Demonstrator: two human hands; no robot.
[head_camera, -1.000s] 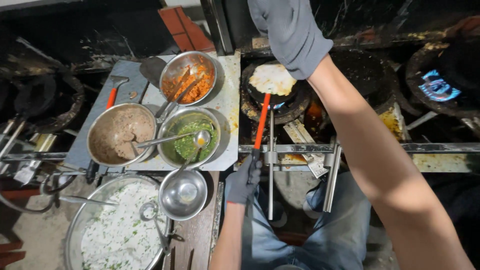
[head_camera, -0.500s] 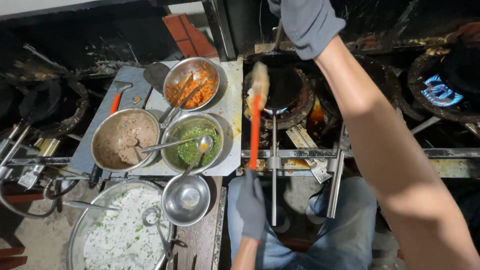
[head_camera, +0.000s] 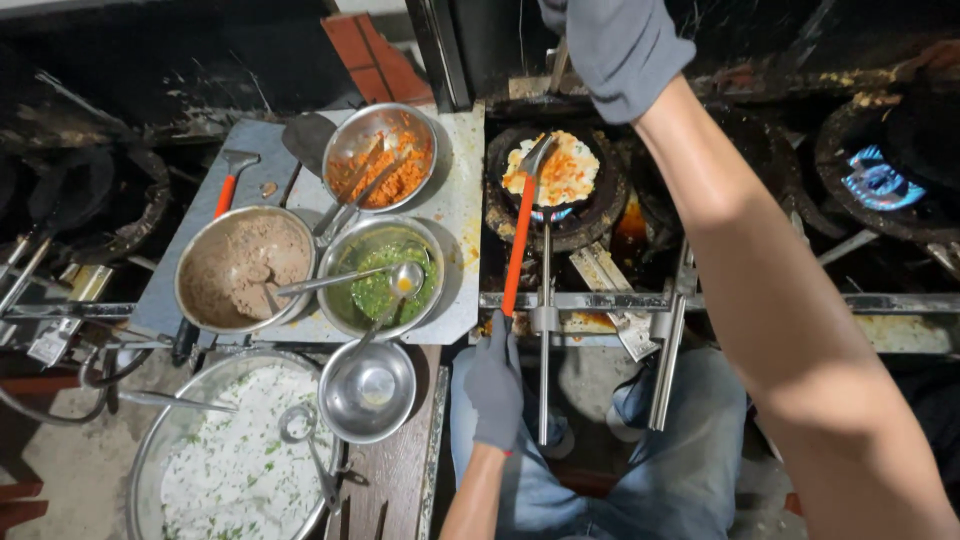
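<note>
My left hand (head_camera: 493, 385), in a grey glove, grips the low end of a long orange-handled spatula (head_camera: 517, 250). The spatula's metal blade rests on a small round flatbread (head_camera: 558, 170), which has orange and white topping and lies on a black griddle (head_camera: 590, 215) over a lit burner. My right hand (head_camera: 620, 50), also gloved, is raised at the top edge above the griddle. Its fingers are curled near a wooden handle, and what it holds is hidden.
Left of the griddle a metal tray (head_camera: 455, 215) carries bowls of orange sauce (head_camera: 380, 160), brown paste (head_camera: 240, 265) and green chutney (head_camera: 385, 275) with a ladle. Below are an empty steel bowl (head_camera: 368, 390) and a large basin of white batter (head_camera: 230, 460). A second burner (head_camera: 875, 180) flames at right.
The flatbread lay pale side up, was lifted on edge by the spatula, and now lies turned over with its orange side up. My left hand dropped slightly lower.
</note>
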